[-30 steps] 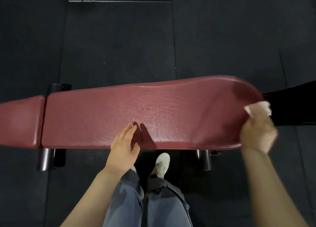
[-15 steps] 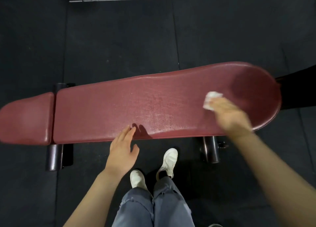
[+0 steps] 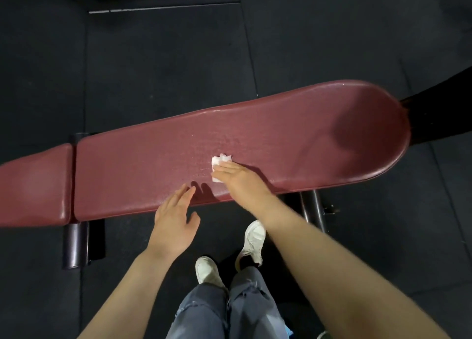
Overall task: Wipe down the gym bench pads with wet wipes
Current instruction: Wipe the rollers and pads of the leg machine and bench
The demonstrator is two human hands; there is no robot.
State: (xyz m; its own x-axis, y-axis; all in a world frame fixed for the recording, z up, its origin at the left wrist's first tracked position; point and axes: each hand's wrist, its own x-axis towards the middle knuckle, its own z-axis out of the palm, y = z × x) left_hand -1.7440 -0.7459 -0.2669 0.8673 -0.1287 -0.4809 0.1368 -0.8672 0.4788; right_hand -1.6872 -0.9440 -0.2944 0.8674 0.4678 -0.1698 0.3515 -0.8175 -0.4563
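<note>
Head view: right hand (image 3: 238, 176) flat on wipe (image 3: 219, 160) (white)

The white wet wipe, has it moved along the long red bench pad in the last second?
Yes. The white wet wipe went from the long red bench pad's rounded end toward its middle.

The long pad (image 3: 281, 139) lies across the floor (image 3: 166, 70); the short pad (image 3: 33, 185) sits just left of it. The wipe (image 3: 220, 161) lies on the long pad, under the right hand (image 3: 237, 177); the left hand (image 3: 176, 216) touches the near edge — left of the wipe; two shoes (image 3: 252, 241) stand before the bench.
</note>
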